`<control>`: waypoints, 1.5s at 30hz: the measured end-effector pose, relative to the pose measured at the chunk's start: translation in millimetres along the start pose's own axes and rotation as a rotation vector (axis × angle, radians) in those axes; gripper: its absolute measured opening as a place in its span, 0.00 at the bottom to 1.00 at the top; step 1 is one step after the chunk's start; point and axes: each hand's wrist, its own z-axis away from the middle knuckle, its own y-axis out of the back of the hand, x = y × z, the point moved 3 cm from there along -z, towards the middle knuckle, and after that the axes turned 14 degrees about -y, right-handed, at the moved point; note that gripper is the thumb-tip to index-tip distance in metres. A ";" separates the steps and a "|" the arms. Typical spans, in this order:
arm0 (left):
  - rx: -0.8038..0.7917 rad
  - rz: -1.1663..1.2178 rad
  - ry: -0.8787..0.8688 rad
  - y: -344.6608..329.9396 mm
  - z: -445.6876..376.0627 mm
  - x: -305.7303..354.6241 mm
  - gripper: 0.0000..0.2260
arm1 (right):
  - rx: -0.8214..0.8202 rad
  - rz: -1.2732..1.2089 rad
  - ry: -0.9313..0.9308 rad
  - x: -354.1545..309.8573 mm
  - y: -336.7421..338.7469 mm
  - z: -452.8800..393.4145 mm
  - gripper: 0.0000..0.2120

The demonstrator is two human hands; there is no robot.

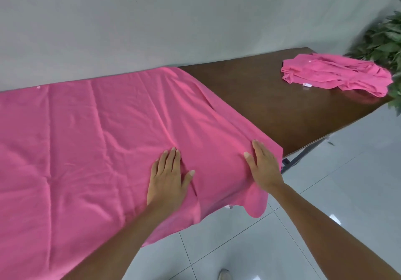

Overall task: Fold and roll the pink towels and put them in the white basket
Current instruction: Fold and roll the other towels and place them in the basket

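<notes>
Item one: a large pink cloth towel (104, 140), spread flat and creased across the dark brown wooden tabletop (256, 97), its near right corner hanging over the front edge toward the grey tiled floor (325, 192).

Item two: a second pink towel, crumpled in a heap (334, 75), lay well apart at the far right end of the tabletop, just beside a green leafy plant (386, 38).

Item three: the white basket was not in view.

Hands: the left hand (167, 175) lay palm down on the spread towel, fingers straight and together, thumb out, gripping nothing. The right hand (262, 164) rested flat near the towel's right edge, fingers extended, likewise holding nothing; both pressed the fabric only.

Step in hand, as judged: smoothing the first towel flat ahead of folding; no fold appeared made and nothing was rolled.

Next move, as judged: it would call for pinching the overhanging right edge or its corners and carrying them over the towel to form an even fold, keeping the edges aligned so the later roll stays tidy.
</notes>
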 end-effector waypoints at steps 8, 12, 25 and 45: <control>0.006 -0.117 0.018 -1.3 -0.3 2.7 0.39 | -0.103 -0.038 0.114 46.0 22.7 -61.2 0.33; 0.007 -0.142 0.035 -0.6 0.2 3.1 0.37 | -0.136 0.054 0.188 69.6 35.5 -94.5 0.38; -0.019 -0.144 0.048 2.6 0.4 7.0 0.35 | -0.192 0.180 0.254 115.8 64.8 -178.7 0.34; 0.025 0.079 0.069 -32.6 -138.4 160.5 0.44 | -0.100 -0.046 0.184 110.3 71.7 -179.1 0.32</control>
